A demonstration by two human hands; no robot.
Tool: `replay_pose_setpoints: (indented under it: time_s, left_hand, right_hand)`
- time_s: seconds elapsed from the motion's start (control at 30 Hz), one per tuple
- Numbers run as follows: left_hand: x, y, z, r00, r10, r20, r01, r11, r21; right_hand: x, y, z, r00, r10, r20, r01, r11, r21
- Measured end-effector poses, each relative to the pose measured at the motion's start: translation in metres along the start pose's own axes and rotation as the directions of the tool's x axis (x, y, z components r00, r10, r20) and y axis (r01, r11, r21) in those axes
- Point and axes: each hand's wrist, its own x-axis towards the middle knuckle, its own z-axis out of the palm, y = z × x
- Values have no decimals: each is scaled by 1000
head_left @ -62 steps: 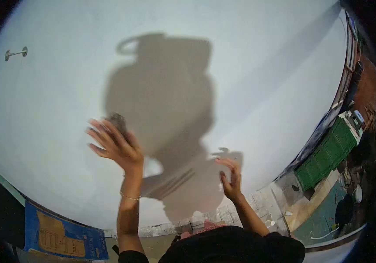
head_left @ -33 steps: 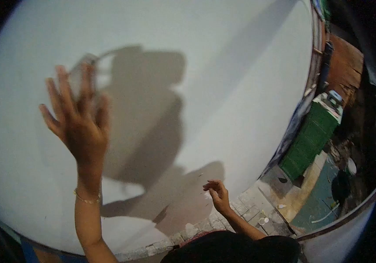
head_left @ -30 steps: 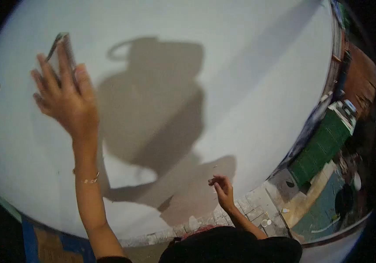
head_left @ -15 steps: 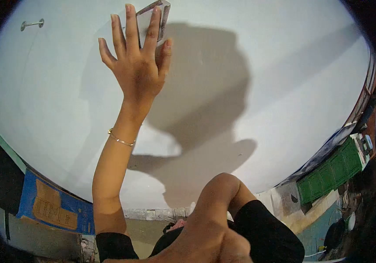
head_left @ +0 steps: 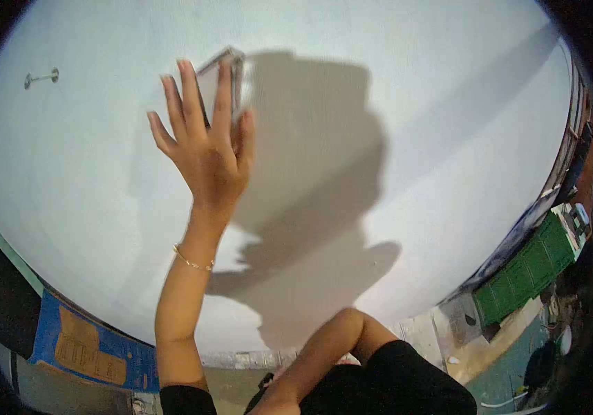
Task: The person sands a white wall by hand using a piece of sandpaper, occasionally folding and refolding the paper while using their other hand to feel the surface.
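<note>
My left hand (head_left: 206, 155) is raised against a pale wall (head_left: 441, 159), its back towards me and its fingers spread. Beneath those fingers is a flat rectangular block (head_left: 236, 79) with a pale face and a brownish-grey edge, tilted and partly covered. The hand holds it flat to the wall, and its exact kind does not show. A thin gold-coloured bracelet (head_left: 193, 263) circles the left wrist. My right arm is bent at the elbow (head_left: 352, 321), and its forearm runs down past the bottom edge, so the right hand is out of sight.
A small metal fitting (head_left: 41, 77) sits on the wall at upper left. Below left are brown cardboard (head_left: 89, 346) on a blue panel and a dark panel (head_left: 7, 297). A green slatted object (head_left: 524, 270) lies at right, with clutter beyond. My shadow falls across the wall.
The view has tilted up, so the wall and left hand appear lower. Hand and block have shifted slightly down and left along the wall. My right forearm has swung towards the lower left.
</note>
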Motion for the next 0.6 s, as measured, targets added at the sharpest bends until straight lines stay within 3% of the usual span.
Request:
replay_pose_setpoints:
  time_s: [0.13,0.2,0.27,0.3,0.33,0.37,0.4,0.43,0.47,0.53,0.57,0.6]
  left_hand:
    - [-13,18,-2,990,16,139,-2,995,-101]
    - [-29,37,-7,946,140,294,-111,988,-111]
    - [-56,57,-2,873,386,297,-345,921,-183]
    - [-59,57,-3,875,378,304,-338,925,-177]
    - [-57,54,-2,882,390,266,-353,918,-179]
    - [-55,46,-1,888,403,223,-370,912,-174]
    - [-49,18,1,879,335,341,-367,930,33]
    - [-9,5,-15,970,120,212,-140,987,80]
    - [8,-20,-14,995,-20,93,4,985,175]
    - [27,-33,-6,943,-295,-154,309,948,75]
    - [21,-17,-4,943,-302,-137,314,946,80]
    - [13,7,-1,982,-188,23,184,976,114]
  right_hand:
    - [-68,-46,-27,916,400,12,-400,916,-1]
    - [-109,-74,-34,835,545,-72,-547,837,-3]
    - [-157,-105,-30,749,604,-272,-619,785,38]
    - [-182,-121,-23,696,582,-421,-618,784,64]
    - [-203,-136,-5,591,461,-662,-543,834,97]
    - [-227,-155,15,424,323,-846,-469,878,100]
    - [-251,-171,26,308,210,-928,-438,897,57]
    - [-262,-183,37,182,90,-979,-407,913,8]
    - [-271,-192,48,69,-17,-997,-414,909,-44]
    - [-278,-207,65,-147,-184,-972,-451,887,-100]
    - [-283,-214,74,-247,-244,-938,-476,873,-102]
    - [-298,-221,76,-266,-273,-925,-470,874,-123]
